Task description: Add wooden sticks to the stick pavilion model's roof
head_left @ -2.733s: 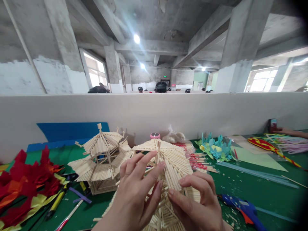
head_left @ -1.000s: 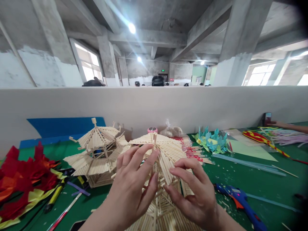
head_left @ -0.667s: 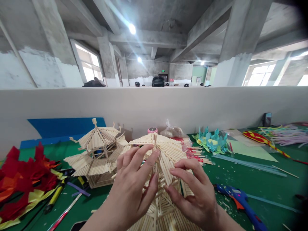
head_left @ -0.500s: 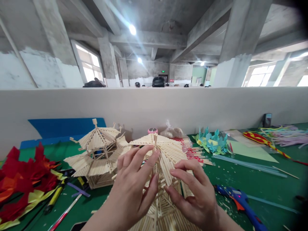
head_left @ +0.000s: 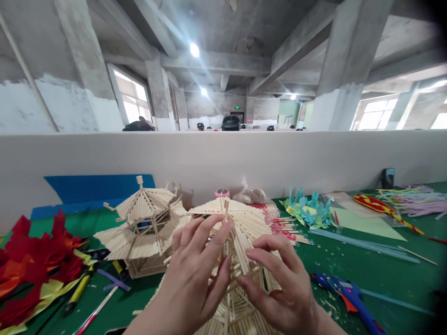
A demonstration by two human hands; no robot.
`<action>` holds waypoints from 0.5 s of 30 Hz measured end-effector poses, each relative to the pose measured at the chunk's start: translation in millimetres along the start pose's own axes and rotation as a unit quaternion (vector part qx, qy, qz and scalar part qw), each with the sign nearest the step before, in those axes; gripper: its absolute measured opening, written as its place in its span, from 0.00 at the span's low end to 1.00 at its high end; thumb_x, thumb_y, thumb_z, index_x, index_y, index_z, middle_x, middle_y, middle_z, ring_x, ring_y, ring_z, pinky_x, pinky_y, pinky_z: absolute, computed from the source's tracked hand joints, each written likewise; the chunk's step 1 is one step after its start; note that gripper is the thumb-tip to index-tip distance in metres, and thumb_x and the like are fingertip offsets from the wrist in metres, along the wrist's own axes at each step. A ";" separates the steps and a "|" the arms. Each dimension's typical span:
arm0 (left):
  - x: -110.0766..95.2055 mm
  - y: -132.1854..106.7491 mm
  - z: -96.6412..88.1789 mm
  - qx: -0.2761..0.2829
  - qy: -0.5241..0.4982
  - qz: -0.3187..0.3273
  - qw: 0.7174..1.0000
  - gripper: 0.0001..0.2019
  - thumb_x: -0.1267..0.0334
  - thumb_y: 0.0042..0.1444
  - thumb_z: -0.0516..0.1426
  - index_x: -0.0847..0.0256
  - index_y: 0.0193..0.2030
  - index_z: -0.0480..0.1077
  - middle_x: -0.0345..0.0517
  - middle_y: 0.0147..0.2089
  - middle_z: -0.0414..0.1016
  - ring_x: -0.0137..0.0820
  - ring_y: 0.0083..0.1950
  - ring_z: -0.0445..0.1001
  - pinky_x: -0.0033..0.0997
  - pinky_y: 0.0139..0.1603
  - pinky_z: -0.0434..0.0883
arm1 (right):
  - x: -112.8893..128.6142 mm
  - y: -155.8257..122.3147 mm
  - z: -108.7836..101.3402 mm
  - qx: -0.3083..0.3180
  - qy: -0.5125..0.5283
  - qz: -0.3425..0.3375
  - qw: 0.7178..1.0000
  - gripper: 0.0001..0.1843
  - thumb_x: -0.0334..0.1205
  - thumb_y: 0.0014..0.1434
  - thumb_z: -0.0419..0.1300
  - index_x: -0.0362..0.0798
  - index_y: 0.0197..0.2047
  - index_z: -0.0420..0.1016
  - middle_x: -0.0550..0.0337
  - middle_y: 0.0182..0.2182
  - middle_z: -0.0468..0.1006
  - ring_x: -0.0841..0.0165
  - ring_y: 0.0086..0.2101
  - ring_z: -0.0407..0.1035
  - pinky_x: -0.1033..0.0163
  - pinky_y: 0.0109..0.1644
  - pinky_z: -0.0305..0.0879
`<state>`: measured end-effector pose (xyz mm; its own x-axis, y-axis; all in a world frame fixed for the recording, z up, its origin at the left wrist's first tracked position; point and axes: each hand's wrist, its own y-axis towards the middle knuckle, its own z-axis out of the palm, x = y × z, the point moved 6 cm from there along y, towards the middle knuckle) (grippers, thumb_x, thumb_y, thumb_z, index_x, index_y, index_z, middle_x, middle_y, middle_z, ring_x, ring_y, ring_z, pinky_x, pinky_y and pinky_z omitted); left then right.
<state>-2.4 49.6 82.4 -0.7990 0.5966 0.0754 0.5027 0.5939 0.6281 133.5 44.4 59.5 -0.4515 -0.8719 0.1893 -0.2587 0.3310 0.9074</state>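
Roof sticks (head_left: 241,246) at five o'clock from apex (head_left: 226,209), pinched by right hand (head_left: 286,277), should be aligned flush, steadied by left hand (head_left: 199,263), grip unclosed.

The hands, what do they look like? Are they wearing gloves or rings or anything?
Both are plain, bare hands with five fingers each: the left hand and the right hand. I see no gloves, rings, bracelets or watch. No sleeves show either on the bits of arm in view.
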 end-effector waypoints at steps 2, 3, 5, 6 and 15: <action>-0.2 -0.4 1.0 0.003 0.005 -0.003 1.000 0.22 0.71 0.54 0.49 0.63 0.57 0.55 0.53 0.58 0.54 0.45 0.57 0.51 0.47 0.54 0.52 | 1.4 0.6 0.2 0.006 -0.008 -0.007 1.000 0.13 0.29 0.49 0.60 0.44 0.40 0.69 0.55 0.40 0.62 0.66 0.36 0.60 0.58 0.37 0.64; -0.1 -0.5 1.6 0.005 0.005 -0.004 1.000 0.22 0.71 0.54 0.49 0.63 0.58 0.55 0.53 0.58 0.54 0.45 0.57 0.51 0.47 0.54 0.53 | 2.2 0.7 0.1 0.010 -0.013 -0.012 1.000 0.12 0.28 0.49 0.60 0.44 0.39 0.70 0.55 0.39 0.62 0.66 0.36 0.60 0.57 0.36 0.64; 0.1 -0.4 2.3 0.006 0.005 -0.006 1.000 0.23 0.71 0.54 0.49 0.63 0.58 0.55 0.53 0.58 0.54 0.45 0.57 0.52 0.48 0.54 0.53 | 3.9 0.8 -0.8 0.013 -0.026 -0.020 0.999 0.11 0.28 0.49 0.59 0.45 0.38 0.71 0.55 0.39 0.62 0.67 0.35 0.60 0.57 0.36 0.63; 0.3 -0.5 2.3 0.005 0.004 -0.006 1.000 0.23 0.71 0.54 0.49 0.63 0.58 0.55 0.53 0.58 0.54 0.45 0.57 0.52 0.48 0.53 0.53 | 4.5 0.8 -1.4 0.013 -0.034 -0.023 0.999 0.10 0.28 0.49 0.59 0.45 0.38 0.71 0.55 0.39 0.62 0.67 0.34 0.60 0.56 0.36 0.63; 0.2 -1.6 0.4 0.004 0.003 -0.005 1.000 0.22 0.72 0.54 0.49 0.64 0.57 0.56 0.54 0.58 0.55 0.46 0.57 0.52 0.48 0.53 0.54 | 5.1 0.5 -0.9 -0.008 -0.071 -0.041 0.997 0.10 0.29 0.46 0.62 0.46 0.35 0.72 0.58 0.36 0.63 0.68 0.34 0.60 0.58 0.36 0.63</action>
<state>-3.2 48.9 81.0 -0.8062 0.5870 0.0746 0.4976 0.6044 0.6222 131.9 39.8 61.2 -0.5462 -0.8356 0.0593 -0.2877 0.2536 0.9235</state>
